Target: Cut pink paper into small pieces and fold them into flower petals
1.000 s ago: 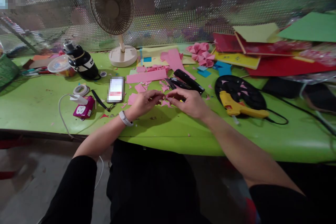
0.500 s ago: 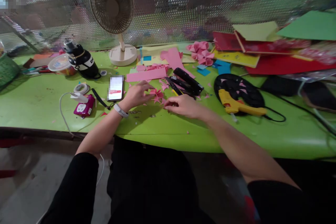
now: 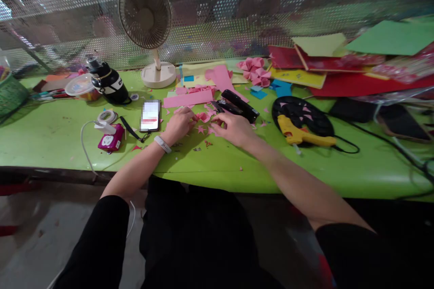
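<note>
A small folded pink paper flower (image 3: 203,117) is pinched at its left side by the fingertips of my left hand (image 3: 179,126), low over the table. My right hand (image 3: 233,129) is close on the flower's right, its thumb and fingers drawn together; whether anything is between them is too small to see. Pink star-shaped paper scraps (image 3: 200,130) lie just below the flower. A black stapler (image 3: 240,104) rests behind my right hand, with a dark tool (image 3: 217,107) beside it, partly hidden. Pink paper strips (image 3: 188,99) lie behind my left hand.
On the left are a phone (image 3: 150,116), a purple plug adapter (image 3: 111,137), a tape roll (image 3: 107,116), a black bottle (image 3: 110,83) and a fan (image 3: 158,76). A yellow glue gun (image 3: 305,136) lies on a black pad at right. Coloured sheets (image 3: 373,86) and pink flowers (image 3: 254,70) lie behind.
My right hand has moved up toward the pink flower, and its fingertips are now beside it. My left hand stays at the flower. The camera view has shifted slightly.
</note>
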Motion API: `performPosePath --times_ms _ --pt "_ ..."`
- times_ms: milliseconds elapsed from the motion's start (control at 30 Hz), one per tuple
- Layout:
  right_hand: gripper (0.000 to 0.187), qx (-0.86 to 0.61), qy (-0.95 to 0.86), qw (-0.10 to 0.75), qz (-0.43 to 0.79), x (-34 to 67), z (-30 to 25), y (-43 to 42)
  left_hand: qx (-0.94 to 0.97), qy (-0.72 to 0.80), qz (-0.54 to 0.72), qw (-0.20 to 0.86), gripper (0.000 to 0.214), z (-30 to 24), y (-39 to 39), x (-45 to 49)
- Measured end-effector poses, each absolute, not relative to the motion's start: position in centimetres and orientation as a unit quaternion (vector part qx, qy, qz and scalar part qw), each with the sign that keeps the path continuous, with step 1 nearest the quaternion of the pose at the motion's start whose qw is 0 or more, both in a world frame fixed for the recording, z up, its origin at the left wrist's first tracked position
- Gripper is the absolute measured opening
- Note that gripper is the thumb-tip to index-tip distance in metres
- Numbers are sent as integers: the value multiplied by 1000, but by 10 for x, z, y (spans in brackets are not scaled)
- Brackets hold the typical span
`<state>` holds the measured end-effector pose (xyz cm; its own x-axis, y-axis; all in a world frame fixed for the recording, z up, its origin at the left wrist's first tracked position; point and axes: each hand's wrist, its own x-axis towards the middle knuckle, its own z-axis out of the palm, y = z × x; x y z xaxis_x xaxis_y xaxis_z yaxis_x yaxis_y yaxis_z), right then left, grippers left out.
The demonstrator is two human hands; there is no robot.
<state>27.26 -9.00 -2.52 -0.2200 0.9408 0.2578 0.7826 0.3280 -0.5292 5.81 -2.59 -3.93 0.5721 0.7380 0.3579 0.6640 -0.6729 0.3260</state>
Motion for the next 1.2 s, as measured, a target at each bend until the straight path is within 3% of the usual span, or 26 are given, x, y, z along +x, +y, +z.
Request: performPosePath --times_ms 267,533,800,900,1067,1200 --pt "47 -612 -695 366 94 275 -33 -77 905 299 300 45 15 -34 -36 62" --pt "30 -544 -718 397 174 276 -36 -78 897 274 337 83 14 -28 -46 61" --pt "40 -581 -695 403 132 281 -37 -77 884 252 380 102 14 -32 -41 62" --pt "34 -573 -705 399 128 281 -38 -77 884 252 376 112 13 -31 -44 62" --pt "27 -537 -710 412 192 281 -42 -75 867 256 403 144 11 -28 -45 64" --pt "32 -525 -672 434 290 283 -46 -73 858 240 427 154 11 -30 -41 64"
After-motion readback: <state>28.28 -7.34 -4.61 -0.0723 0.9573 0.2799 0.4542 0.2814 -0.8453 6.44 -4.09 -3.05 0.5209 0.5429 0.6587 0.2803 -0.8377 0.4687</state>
